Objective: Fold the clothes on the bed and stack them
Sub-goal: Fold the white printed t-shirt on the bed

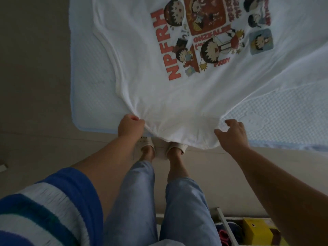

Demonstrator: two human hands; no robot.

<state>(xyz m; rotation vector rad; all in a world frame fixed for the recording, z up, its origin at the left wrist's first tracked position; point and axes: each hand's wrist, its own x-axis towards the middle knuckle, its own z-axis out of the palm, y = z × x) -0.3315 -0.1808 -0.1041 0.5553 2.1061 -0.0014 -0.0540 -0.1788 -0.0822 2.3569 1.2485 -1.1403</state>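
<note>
A white T-shirt (159, 96) with a cartoon print and red letters lies spread face up on the bed (92, 96). Its near end hangs over the bed's front edge. My left hand (130, 126) grips a bunched part of that end on the left. My right hand (232, 133) pinches the same end on the right, thumb under the cloth and fingers curled over it. The fabric is pulled taut between both hands, with creases fanning out from each grip.
The bed has a white quilted cover with a pale blue border (83, 128). My legs and slippers (177, 148) stand on the beige floor close to the bed edge. A white rack with a yellow box (255, 228) and shoes sits at lower right.
</note>
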